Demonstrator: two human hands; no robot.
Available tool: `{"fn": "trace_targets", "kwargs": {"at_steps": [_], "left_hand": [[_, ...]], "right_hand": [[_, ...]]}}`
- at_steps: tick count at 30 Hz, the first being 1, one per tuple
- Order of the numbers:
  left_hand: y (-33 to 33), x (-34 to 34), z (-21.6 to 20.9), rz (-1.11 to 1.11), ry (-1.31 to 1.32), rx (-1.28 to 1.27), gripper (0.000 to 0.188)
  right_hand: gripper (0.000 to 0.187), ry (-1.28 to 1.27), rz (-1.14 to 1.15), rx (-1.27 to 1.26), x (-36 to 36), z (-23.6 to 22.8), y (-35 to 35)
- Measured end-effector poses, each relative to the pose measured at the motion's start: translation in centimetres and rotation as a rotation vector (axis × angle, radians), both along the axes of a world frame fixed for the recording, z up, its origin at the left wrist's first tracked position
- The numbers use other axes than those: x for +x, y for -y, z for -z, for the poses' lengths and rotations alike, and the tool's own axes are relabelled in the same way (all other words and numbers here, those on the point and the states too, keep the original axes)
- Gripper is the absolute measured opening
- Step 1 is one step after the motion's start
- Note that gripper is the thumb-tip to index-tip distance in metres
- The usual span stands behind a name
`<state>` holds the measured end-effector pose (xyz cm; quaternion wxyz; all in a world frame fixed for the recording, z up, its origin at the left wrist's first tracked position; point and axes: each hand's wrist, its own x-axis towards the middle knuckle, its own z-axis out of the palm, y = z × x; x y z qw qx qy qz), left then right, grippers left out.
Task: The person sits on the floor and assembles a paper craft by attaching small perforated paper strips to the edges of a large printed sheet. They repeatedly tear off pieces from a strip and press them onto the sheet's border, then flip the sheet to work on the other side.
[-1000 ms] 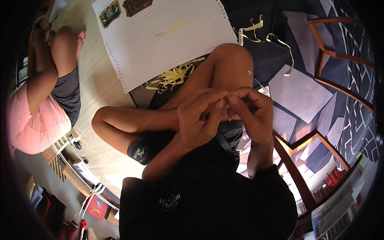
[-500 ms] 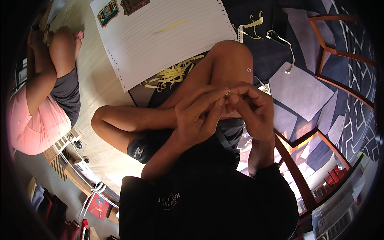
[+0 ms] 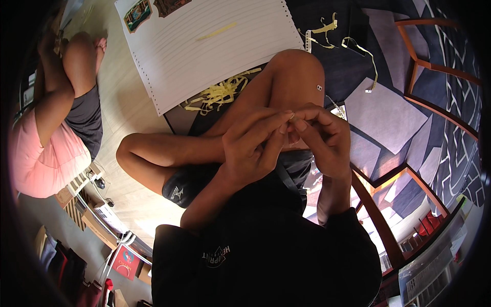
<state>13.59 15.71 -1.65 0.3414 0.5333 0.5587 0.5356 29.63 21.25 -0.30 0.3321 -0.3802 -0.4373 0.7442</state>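
My left hand [image 3: 251,145] and my right hand [image 3: 325,142] meet above my crossed legs, fingertips almost touching. Both are closed in a pinch around a small pale piece [image 3: 292,116], mostly hidden by the fingers; its kind is too small to make out. Beyond my shin lies a tangled pile of thin yellow strips [image 3: 222,96]. A single yellow strip [image 3: 217,31] rests on a large lined paper sheet [image 3: 189,64] with holes along its edges.
Two dark, colourful plaques [image 3: 138,16] lie at the sheet's far left. More curled strips [image 3: 327,36] are on the patterned dark rug to the right, near a wooden-framed chair [image 3: 412,60]. At the left sits another person in pink shorts [image 3: 53,158], close to a low white rack.
My hands keep the same pinch at nearly the same place, with only slight finger movement. The strips and the sheet look unchanged.
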Motion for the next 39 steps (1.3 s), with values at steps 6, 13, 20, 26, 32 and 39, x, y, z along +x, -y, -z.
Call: {"fn": "trace_targets", "kwargs": {"at_steps": [6, 13, 20, 26, 32, 39], "left_hand": [[-0.1, 0.0, 0.3, -0.006, -0.036, 0.055, 0.024], [-0.3, 0.1, 1.1, -0.009, -0.064, 0.137, 0.021], [-0.4, -0.3, 1.3, 0.012, -0.08, 0.138, 0.021], [-0.6, -0.3, 0.1, 0.034, 0.167, -0.085, 0.016], [-0.8, -1.1, 0.2, -0.081, 0.557, -0.457, 0.014], [-0.6, -1.6, 1.9, -0.106, 0.933, -0.374, 0.015]], "right_hand": [[0.01, 0.033, 0.011, 0.01, -0.1, -0.1, 0.0], [0.012, 0.023, 0.019, 0.023, -0.1, 0.2, 0.1], [0.012, 0.018, 0.04, -0.017, -0.2, 0.1, 0.4], [0.009, 0.272, 0.067, 0.387, -0.8, 1.2, 0.7], [0.009, 0.344, 0.09, 0.454, -0.8, 1.5, 1.5], [0.008, 0.378, 0.126, 0.269, 2.1, 2.3, 3.0]]}}
